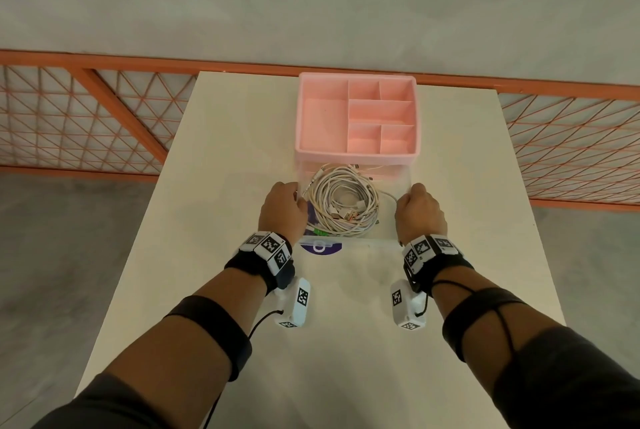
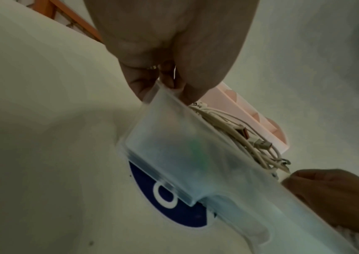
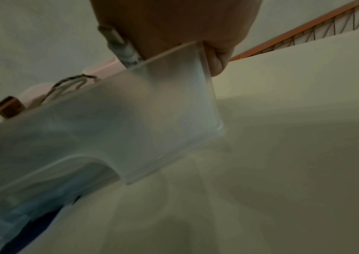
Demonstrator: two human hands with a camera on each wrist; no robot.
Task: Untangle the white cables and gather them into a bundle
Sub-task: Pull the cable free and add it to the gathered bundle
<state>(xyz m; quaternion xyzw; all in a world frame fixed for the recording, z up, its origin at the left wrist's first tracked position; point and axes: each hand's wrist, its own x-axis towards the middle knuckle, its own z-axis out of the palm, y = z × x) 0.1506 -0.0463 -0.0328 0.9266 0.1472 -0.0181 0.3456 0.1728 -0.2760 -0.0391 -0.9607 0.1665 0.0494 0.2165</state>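
The white cables [image 1: 341, 201] lie coiled in a roundish loop, plug ends pointing near-right, inside a clear drawer [image 1: 391, 220] pulled out of the pink organizer [image 1: 356, 117] on the worktop [image 1: 214, 220]. The left hand [image 1: 282, 210] and the right hand [image 1: 420, 212] each pinch a side wall of the drawer with curled fingers [image 2: 141, 80].

A pink organiser tray [image 1: 356, 117] with six compartments sits at the far end of a cream desk [image 1: 207, 220], stacked above a clear drawer [image 1: 401, 182]. A blue round sticker [image 1: 322, 248] marks the desk. Behind stands an orange mesh fence [image 1: 86, 117].
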